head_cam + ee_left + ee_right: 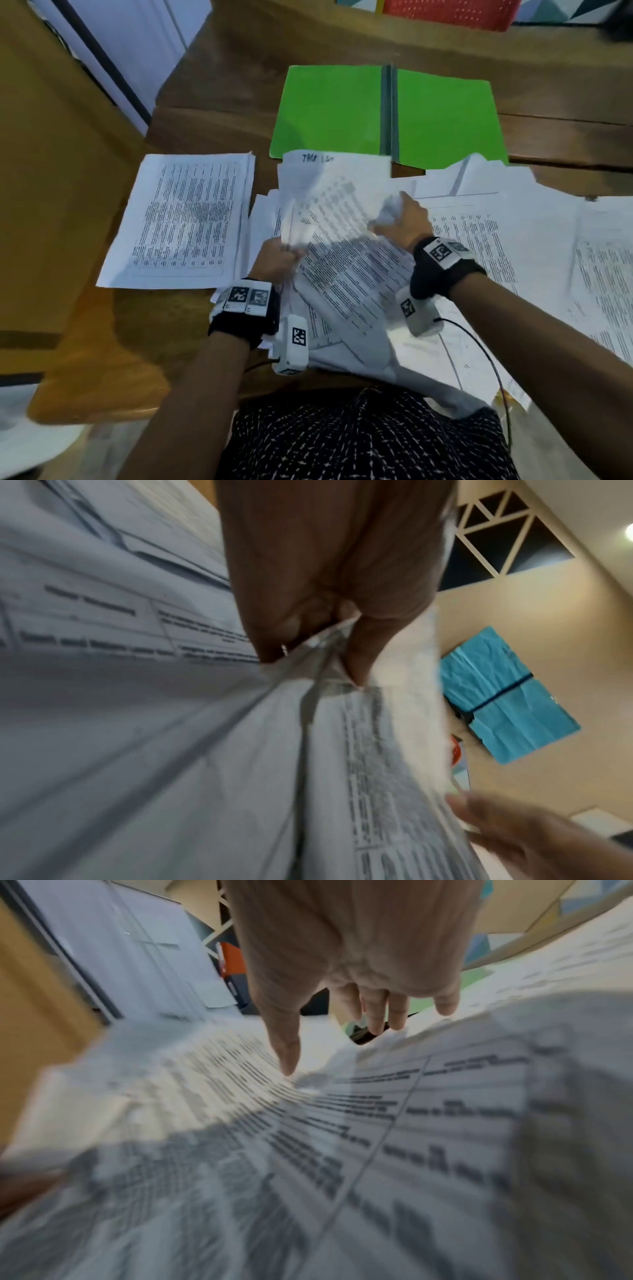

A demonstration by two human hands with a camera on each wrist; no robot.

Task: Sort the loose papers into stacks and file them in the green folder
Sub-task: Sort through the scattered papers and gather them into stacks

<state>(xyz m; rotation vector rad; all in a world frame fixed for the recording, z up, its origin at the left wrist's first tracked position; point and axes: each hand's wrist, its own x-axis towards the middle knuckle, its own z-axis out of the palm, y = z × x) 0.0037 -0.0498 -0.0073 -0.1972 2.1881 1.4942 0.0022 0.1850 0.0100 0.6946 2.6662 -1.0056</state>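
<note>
The green folder (329, 113) lies open and flat at the back of the wooden table. A neat stack of printed papers (185, 219) sits to the left. My left hand (287, 251) grips a bundle of sheets (308, 192) by its near edge; the left wrist view shows thumb and fingers (359, 658) pinching the creased paper (205, 750). My right hand (394, 216) pinches the far right corner of a printed sheet (346, 274) lifted off the pile. In the right wrist view the thumb (287, 1058) lies on the sheet (342, 1150), the fingers past its edge.
Loose printed papers (534, 246) cover the right side of the table and hang over its near edge. A red basket (452, 13) stands beyond the folder. A lower wooden surface (51, 205) lies to the left. A cable (486, 363) trails from my right wrist.
</note>
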